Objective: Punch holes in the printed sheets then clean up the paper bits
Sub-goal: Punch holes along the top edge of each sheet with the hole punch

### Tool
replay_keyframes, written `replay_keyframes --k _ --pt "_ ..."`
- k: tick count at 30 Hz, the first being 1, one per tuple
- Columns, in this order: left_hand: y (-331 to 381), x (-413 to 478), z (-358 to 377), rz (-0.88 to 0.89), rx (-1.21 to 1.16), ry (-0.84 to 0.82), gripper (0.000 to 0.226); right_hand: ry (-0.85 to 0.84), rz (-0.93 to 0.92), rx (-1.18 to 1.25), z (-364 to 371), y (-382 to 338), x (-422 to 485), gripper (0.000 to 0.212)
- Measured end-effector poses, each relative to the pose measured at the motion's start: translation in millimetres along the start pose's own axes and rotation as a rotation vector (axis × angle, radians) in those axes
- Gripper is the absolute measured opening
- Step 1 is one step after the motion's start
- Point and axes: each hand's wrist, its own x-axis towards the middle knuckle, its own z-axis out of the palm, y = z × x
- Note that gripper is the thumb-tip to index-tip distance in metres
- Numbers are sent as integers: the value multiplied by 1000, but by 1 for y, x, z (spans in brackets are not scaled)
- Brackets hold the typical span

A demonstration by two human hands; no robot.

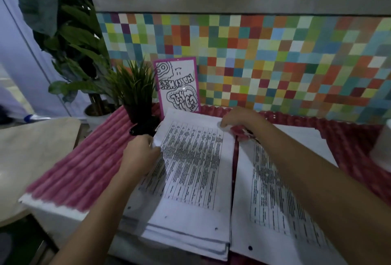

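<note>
Two stacks of printed sheets are laid side by side on a table covered with a pink ribbed cloth. The left stack is held between both hands; the right stack is partly covered by the right forearm. Tables of dark print are carried on the top sheets of both stacks, and punched holes are seen along the near edges.

The top sheet of the left stack is grasped at its left edge by the left hand, whose fingers are curled round the paper; the edge is raised slightly there. The right hand is placed on the far right corner of the same sheet, with its fingers bent down onto the paper. Whether that corner is pinched or only pressed cannot be told.

A black tool is set on the cloth just beyond the far left corner of the left stack, touching the base of a small potted grass plant; its kind is blurred. A doodled card with a pink border is propped against a wall of many-coloured square tiles, just behind the left stack. A large leafy plant is stood on the floor to the left of the table. A blurred white object is cut off by the right edge.
</note>
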Motion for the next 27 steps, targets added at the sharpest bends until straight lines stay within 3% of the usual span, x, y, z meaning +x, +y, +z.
replay_keyframes --k 5,8,11,14,16,19,23,27 --pt "4 0 4 -41 20 40 13 32 3 -99 11 5 17 36" --pt "9 -2 3 -27 33 28 23 36 17 -64 14 9 22 23" --pt "13 -29 -13 224 66 -77 67 6 -15 -66 12 9 20 26" --pt "31 -78 -28 595 -135 -469 89 -12 -35 -98 10 11 18 37" --pt "36 -108 -16 796 -95 -655 79 -31 -17 -108 12 8 20 29" --pt "30 -125 14 1111 95 -512 31 -36 -7 -101 11 6 21 25" --pt "29 -112 17 1159 114 -464 28 -37 -38 -98 16 8 33 27" --pt "36 -107 21 1167 114 -537 22 31 -44 12 16 9 29 19"
